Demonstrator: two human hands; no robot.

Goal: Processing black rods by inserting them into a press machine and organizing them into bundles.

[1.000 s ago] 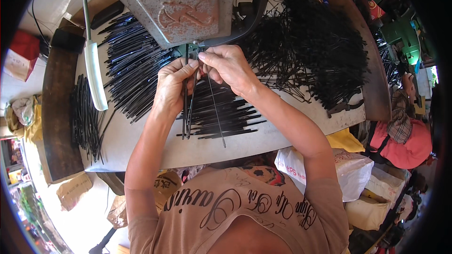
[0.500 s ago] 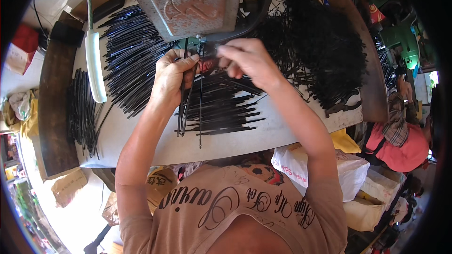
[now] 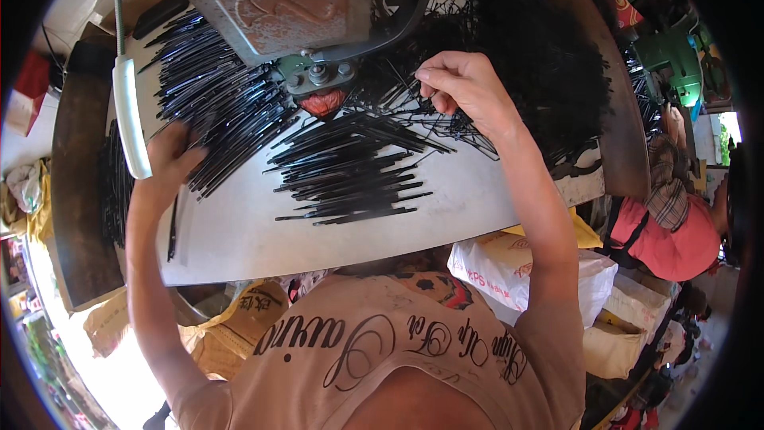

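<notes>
My left hand (image 3: 167, 161) is over the near edge of the left pile of thin black rods (image 3: 215, 95). Motion smears its fingers, so I cannot tell their grip. One dark rod (image 3: 173, 231) shows just below that hand, held or lying there. To the right, my right hand (image 3: 469, 95) hovers beside the tangled black strands (image 3: 541, 72), thumb and fingers drawn together. Whatever may be in that pinch is hidden. Between the hands stands a machine with a grey housing (image 3: 278, 0), a bolted metal head (image 3: 318, 73) and a red piece (image 3: 322, 102) under it.
More black rods (image 3: 350, 167) lie in front of the machine on the pale tabletop (image 3: 239, 247). A white lamp tube (image 3: 131, 119) hangs at the left. Brown boards (image 3: 79, 167) edge the table. Bags (image 3: 533, 271) sit below, and another person in red (image 3: 668, 235) is at the right.
My hands have parted from beneath the machine. The left, which held black rods, went left to the pile; the right went right. The machine head and red piece now show fully.
</notes>
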